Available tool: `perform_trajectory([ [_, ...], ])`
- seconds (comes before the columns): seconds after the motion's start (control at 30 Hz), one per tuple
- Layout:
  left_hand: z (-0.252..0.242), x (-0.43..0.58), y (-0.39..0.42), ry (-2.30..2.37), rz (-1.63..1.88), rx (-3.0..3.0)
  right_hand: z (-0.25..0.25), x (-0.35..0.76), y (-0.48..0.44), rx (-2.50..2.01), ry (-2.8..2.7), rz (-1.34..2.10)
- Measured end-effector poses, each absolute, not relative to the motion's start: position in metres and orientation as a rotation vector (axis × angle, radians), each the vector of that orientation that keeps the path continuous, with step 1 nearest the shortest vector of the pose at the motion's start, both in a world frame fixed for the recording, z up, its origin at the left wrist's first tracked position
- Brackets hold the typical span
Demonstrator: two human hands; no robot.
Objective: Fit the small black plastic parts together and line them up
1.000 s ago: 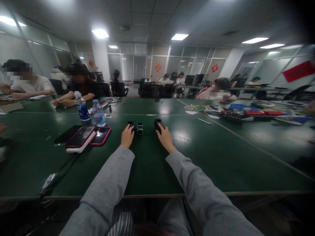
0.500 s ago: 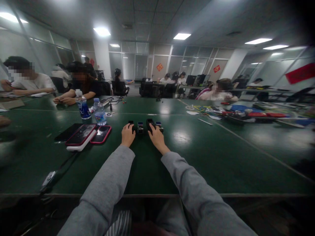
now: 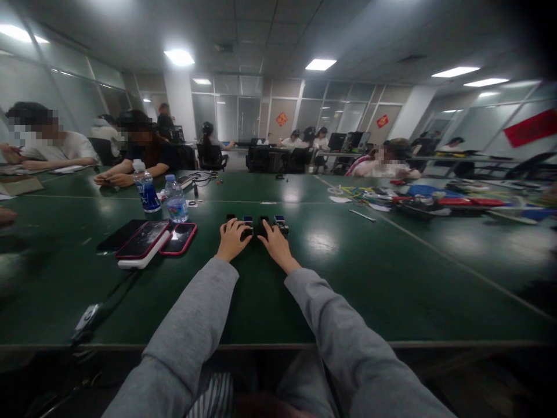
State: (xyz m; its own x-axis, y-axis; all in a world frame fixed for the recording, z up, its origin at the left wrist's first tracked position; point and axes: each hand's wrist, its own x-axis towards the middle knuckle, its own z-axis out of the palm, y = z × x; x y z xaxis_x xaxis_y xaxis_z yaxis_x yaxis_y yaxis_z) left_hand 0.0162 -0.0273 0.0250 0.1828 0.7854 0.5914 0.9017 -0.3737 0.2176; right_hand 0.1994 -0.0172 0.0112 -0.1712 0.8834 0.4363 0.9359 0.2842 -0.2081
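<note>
Several small dark devices with little screens stand in a row on the green table (image 3: 331, 290). My left hand (image 3: 232, 239) has its fingers spread over the left pair: a black device (image 3: 230, 217), mostly covered, and a device with a bluish screen (image 3: 248, 220), which its fingertips reach. Stretched fingers of my right hand (image 3: 277, 245) rest at another black device (image 3: 263, 221), partly hiding it. Just right of that stands a second device with a bluish screen (image 3: 279, 220), close to the same hand. Whether any device is gripped is hard to make out.
Phones (image 3: 143, 239) and a white power bank (image 3: 143, 255) lie on the left, with a red-edged phone (image 3: 178, 238) alongside. Two bottles, one blue-labelled (image 3: 148, 194), one clear (image 3: 176, 203), stand behind. Cables and tools (image 3: 452, 201) lie at far right. People sit around the table.
My left hand has shifted right, from the leftmost black device towards the bluish-screen device beside it. My right hand has hardly moved; the black device under it sits slightly lower in view.
</note>
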Motion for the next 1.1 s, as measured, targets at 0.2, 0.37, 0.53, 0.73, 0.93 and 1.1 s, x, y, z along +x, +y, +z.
perform_trajectory([
  [0.2, 0.023, 0.016, -0.026, -1.655, -0.892, -2.287, 0.025, 0.216, -0.017, -1.597, -1.912, -0.287],
  [0.37, 0.023, 0.015, -0.024, -1.554, -0.886, -2.371, 0.019, 0.242, -0.006, -1.653, -1.803, -0.302],
  [0.53, 0.022, 0.015, -0.022, -1.575, -0.862, -2.395, 0.003, 0.248, 0.005, -1.711, -1.920, -0.104],
  [0.73, 0.022, 0.015, -0.022, -1.628, -0.855, -2.381, 0.002, 0.249, 0.006, -1.706, -1.929, -0.025],
  [0.93, 0.022, 0.011, -0.018, -1.716, -1.037, -2.202, 0.001, 0.249, 0.006, -1.688, -1.913, -0.027],
  [1.1, 0.011, 0.002, -0.007, -1.946, -1.120, -2.054, 0.002, 0.249, 0.005, -1.670, -1.910, -0.019],
])
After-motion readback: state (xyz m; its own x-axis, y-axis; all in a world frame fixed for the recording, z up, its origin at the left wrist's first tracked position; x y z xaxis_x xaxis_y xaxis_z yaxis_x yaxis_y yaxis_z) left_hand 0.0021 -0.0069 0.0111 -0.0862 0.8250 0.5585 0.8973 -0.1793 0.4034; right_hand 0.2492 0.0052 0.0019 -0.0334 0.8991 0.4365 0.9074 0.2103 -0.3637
